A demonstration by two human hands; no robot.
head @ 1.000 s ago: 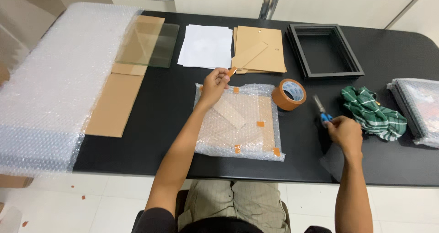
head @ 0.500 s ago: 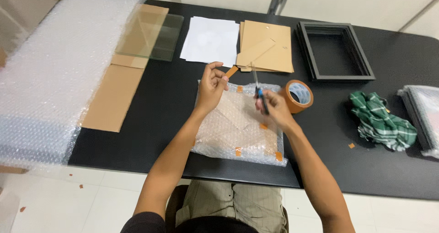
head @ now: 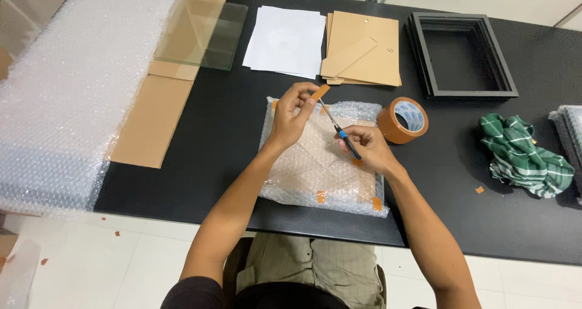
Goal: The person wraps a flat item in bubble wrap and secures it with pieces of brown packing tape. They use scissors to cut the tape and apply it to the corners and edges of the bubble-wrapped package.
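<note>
While your left hand (head: pixel 293 112) pinches a short strip of brown tape (head: pixel 319 93) between thumb and fingertips, your right hand (head: pixel 368 149) is closed around blue-handled scissors (head: pixel 339 128), their blades pointing up at the strip (whether they touch it is unclear). Both hands hover over the bubble-wrapped parcel (head: pixel 321 160), which lies flat on the black table (head: pixel 236 133) with tape pieces at its edges. The tape roll (head: pixel 402 120) stands just beside its right corner, the green checked cloth (head: pixel 524 156) farther right.
</note>
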